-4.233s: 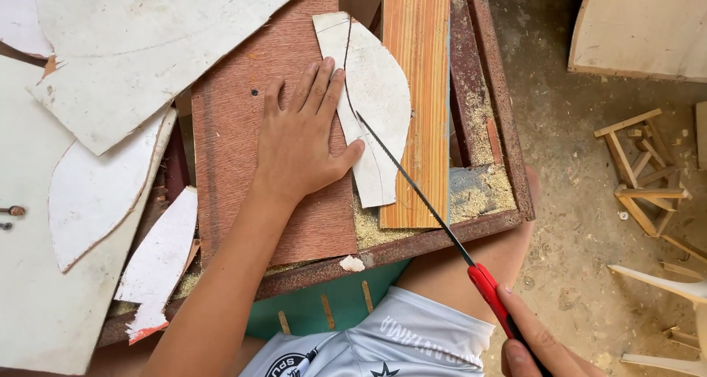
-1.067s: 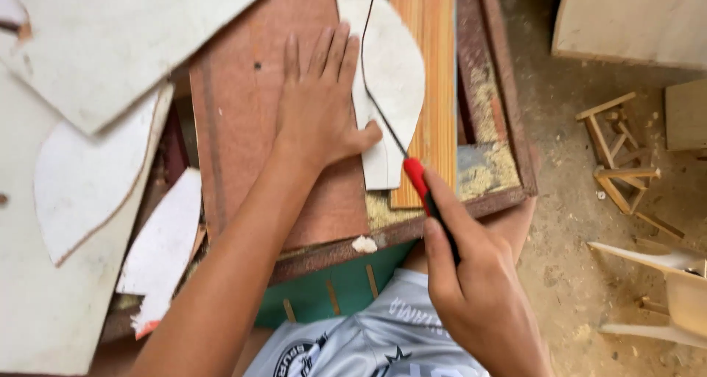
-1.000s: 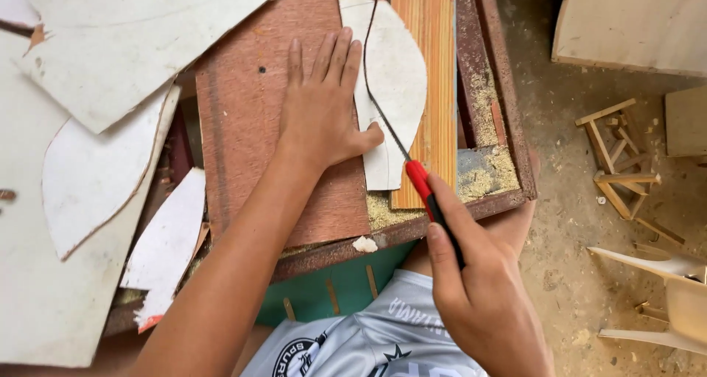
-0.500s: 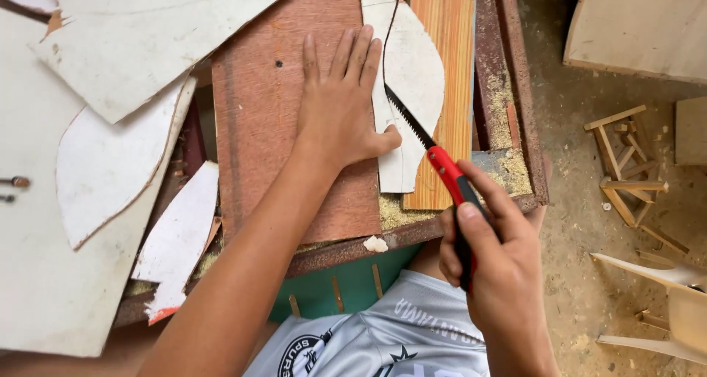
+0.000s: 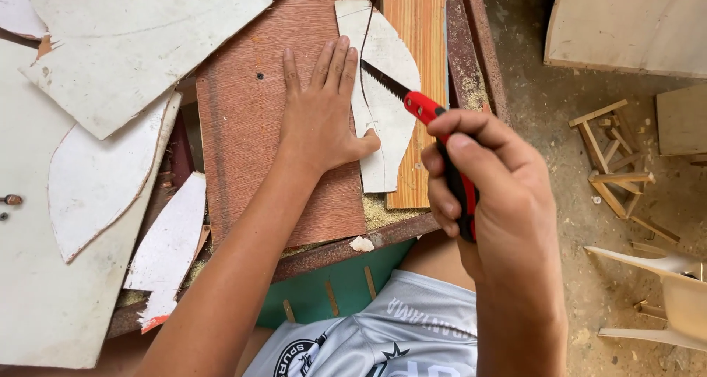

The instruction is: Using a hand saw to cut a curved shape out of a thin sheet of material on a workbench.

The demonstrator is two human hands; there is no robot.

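The left hand (image 5: 322,119) lies flat, fingers spread, pressing on the reddish board (image 5: 276,138) — thumb touching the white panel piece (image 5: 383,90) just beside it. The right hand (image 5: 490,193) is clenched around the red-handled saw (image 5: 431,130) — its blade reaches to the white piece, near the left fingertips.

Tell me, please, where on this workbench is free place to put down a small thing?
The reddish board is bare between the left hand and the overlapping white offcuts. Its near end, by the bench edge, is also bare. The right side is crowded: the right hand holds the saw over the white curved piece.
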